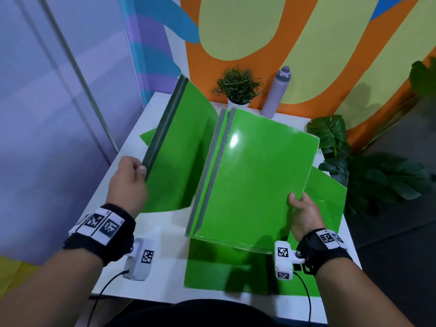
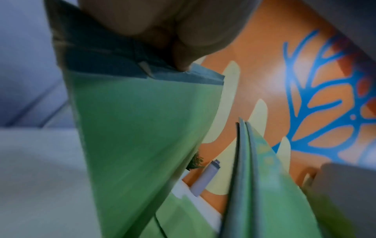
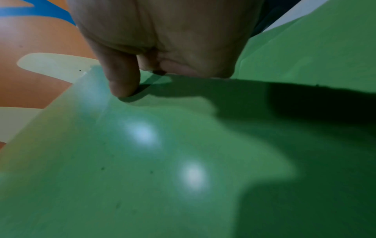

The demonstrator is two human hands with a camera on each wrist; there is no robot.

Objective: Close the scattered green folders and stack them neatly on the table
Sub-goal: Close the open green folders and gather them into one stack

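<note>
My right hand (image 1: 300, 210) pinches the near right edge of a closed green folder stack (image 1: 250, 175), thumb on top, holding it tilted above the table. In the right wrist view the thumb (image 3: 122, 83) presses on the glossy green cover (image 3: 162, 161). My left hand (image 1: 132, 178) grips the dark spine of a second green folder (image 1: 179, 156), which hangs lifted at the left. The left wrist view shows my fingers (image 2: 179, 40) on that dark spine (image 2: 122, 64). Another green folder (image 1: 224, 265) lies flat at the table's near edge, and one (image 1: 328, 197) lies under the right side.
The white table (image 1: 113, 201) carries a small potted plant (image 1: 237, 87) and a grey bottle (image 1: 278, 90) at the back by the painted wall. A green corner (image 1: 147, 136) shows at the left behind the lifted folder. Large leaves (image 1: 368, 175) stand off the table's right side.
</note>
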